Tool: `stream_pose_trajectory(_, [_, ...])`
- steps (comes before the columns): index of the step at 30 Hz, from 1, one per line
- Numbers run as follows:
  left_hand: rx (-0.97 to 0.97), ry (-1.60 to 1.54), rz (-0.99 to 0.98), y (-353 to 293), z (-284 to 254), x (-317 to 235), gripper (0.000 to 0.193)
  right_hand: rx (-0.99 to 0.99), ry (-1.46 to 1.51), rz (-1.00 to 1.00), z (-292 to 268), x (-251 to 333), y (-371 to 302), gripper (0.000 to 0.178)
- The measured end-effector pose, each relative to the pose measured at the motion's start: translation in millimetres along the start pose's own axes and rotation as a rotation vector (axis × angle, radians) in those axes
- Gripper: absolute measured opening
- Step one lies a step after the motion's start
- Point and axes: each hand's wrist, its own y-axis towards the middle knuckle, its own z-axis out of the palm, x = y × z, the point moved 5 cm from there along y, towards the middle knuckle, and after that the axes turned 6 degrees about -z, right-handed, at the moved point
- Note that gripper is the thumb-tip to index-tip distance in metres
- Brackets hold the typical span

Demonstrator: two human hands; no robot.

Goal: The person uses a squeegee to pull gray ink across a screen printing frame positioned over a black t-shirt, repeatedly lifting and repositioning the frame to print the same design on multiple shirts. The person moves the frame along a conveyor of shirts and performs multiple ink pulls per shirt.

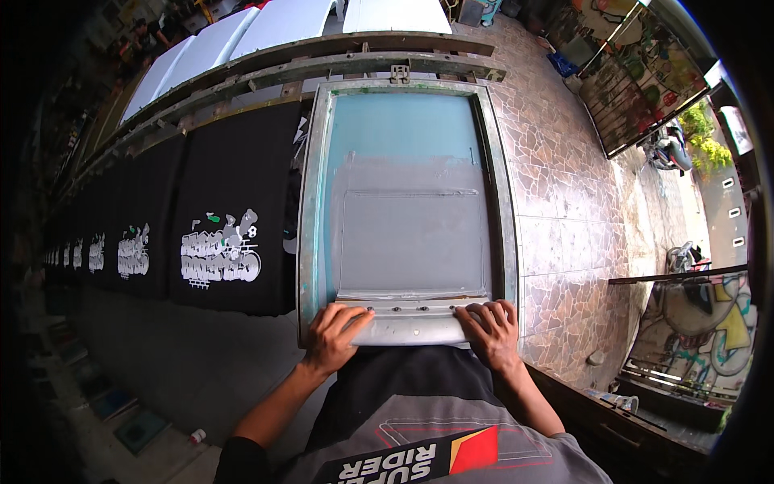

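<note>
A screen-printing frame (505, 210) with a metal rim lies in front of me. Its mesh is teal (403, 121) at the far end, and grey ink (415, 242) coats most of the rest. Across the near end lies a wide metal squeegee (415, 331) with several screws along it. My left hand (330, 332) is closed on its left end, thumb along the top. At the right end, my right hand (493, 332) grips the same squeegee, fingers bent over it. Whatever lies beneath the screen is hidden.
To the left runs a row of black fabric panels (234, 161) with grey-white prints. Metal rails (363, 64) cross beyond the frame, with white panels (282, 28) behind them. Stone-patterned floor (564, 202) extends along the right. A dark ledge (613, 427) is at lower right.
</note>
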Motion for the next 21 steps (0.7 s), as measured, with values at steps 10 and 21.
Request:
stream_pose_trajectory(10, [0.018,-0.124,-0.002,-24.5,9.7,-5.6,0.070,0.252,0.300,0.076,7.2,10.8,-23.2,0.089])
stream_pose_trajectory(21, [-0.403,-0.087,-0.982,-85.7,-5.4,82.5,0.049,-0.194,0.239,0.843,18.3,-62.9,-62.2,0.059])
